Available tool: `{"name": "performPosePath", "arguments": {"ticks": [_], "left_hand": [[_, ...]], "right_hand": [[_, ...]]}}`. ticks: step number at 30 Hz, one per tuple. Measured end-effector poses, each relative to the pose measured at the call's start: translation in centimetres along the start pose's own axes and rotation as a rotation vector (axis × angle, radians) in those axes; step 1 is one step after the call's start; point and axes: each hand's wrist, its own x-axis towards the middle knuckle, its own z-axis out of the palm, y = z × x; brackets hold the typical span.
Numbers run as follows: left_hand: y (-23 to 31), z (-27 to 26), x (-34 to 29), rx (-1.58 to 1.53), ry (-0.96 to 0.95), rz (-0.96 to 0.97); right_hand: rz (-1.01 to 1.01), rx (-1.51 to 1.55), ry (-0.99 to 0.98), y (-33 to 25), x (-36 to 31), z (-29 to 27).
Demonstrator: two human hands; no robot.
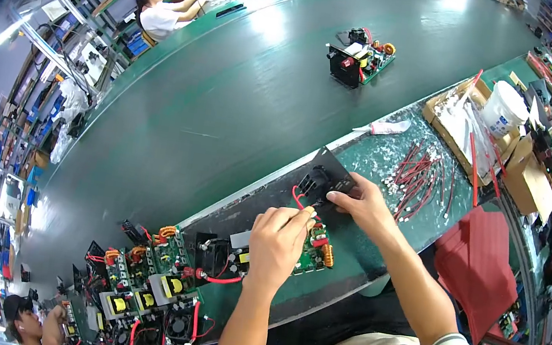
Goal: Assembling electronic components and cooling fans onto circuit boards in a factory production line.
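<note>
My right hand (pixel 365 203) grips the edge of a black panel (pixel 334 172) between thumb and fingers, holding it tilted. A black cooling fan (pixel 314 182) sits at the panel's near side, with a red wire (pixel 297 195) looping beside it. Just left of the panel, my left hand (pixel 278 240) is closed, its fingertips pinched at the red wire's lower end over a green circuit board (pixel 315 252). What those fingertips hold is hidden. The board carries a copper-wound coil (pixel 327 255) and lies partly under my left hand.
Several similar boards with fans and yellow transformers (pixel 172 286) crowd the bench's left. One assembly (pixel 361 61) stands on the wide green belt (pixel 177 123). Red wires (pixel 420 178) lie to the right, near a cardboard box (pixel 453 120), a white bucket (pixel 506 108) and red sheets (pixel 477 271). Two other people are at left.
</note>
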Motion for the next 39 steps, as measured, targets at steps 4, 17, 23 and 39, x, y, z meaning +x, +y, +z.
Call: {"name": "performPosePath", "arguments": {"ticks": [4, 17, 23, 39], "left_hand": [[-0.2, -0.9, 0.0, -0.006, 0.013, -0.053], [0.4, -1.9, -0.9, -0.578, 0.024, -0.402], [0.3, 0.3, -0.2, -0.221, 0.049, -0.134], [0.4, 1.9, -0.7, -0.045, 0.029, -0.101]], "right_hand": [[-0.058, 0.264, 0.073, 0.8, -0.6, 1.8], [-0.072, 0.062, 0.074, 0.8, -1.7, 1.9], [-0.030, -0.171, 0.121, -0.4, -2.4, 1.7], [-0.275, -0.161, 0.122, -1.1, -5.4, 2.2]]}}
